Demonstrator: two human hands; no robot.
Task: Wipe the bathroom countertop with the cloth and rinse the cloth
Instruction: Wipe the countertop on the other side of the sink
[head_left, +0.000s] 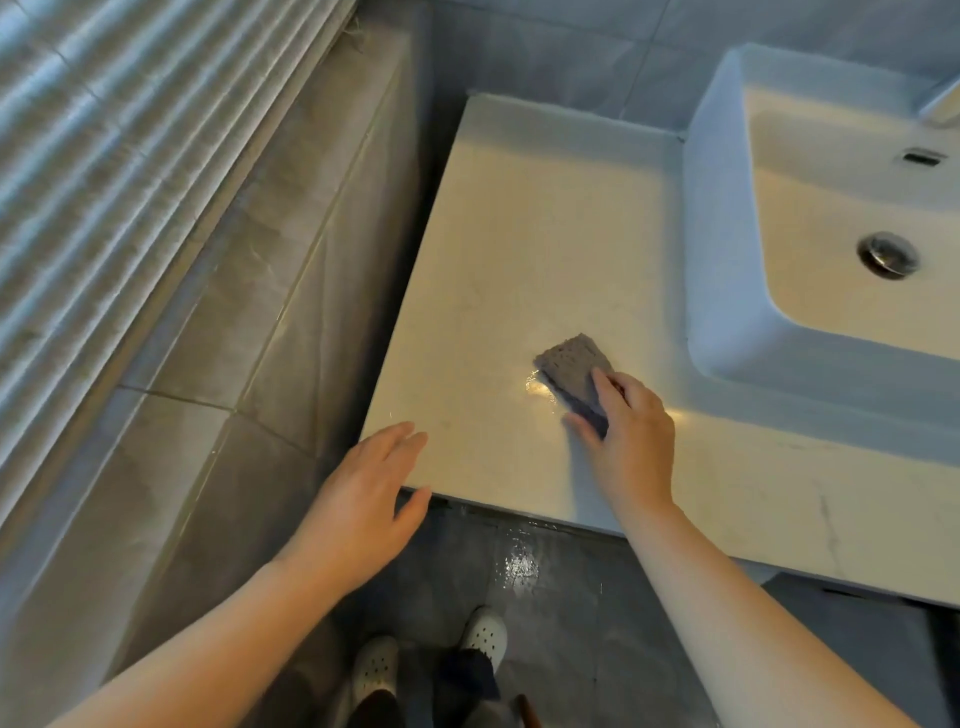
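Cloth: the cloth (571, 366) is grey with a coarse, nubby weave and is folded into a small flat pad. It lies on the pale counter (519, 249), at about 5 o'clock from the counter's middle and near the sink (727, 260), which stands at its 3 o'clock.
Wet trace: a glossy streak on the counter touches the cloth's 8 o'clock edge.
Right hand: the right hand (631, 431) grips the near end of the cloth, fingers bent over the top and thumb against its left side.
Left hand: the left hand (363, 499) holds nothing, with its fingers straight and close together and its thumb spread. It is at the counter's 7 o'clock corner, well apart from the right hand. Whether it touches the surface is unclear.
Hidden: the right hand's fingers cover the cloth's near half, so only the far half and one corner show.
Cut off: the sink runs out of view at 3 o'clock. Only a sliver of the faucet (943, 106) shows at 2 o'clock.
Hard to make out: a dark reddish object sits at the bottom edge of the view at 6 o'clock, beside the shoes (374, 670), and cannot be identified.
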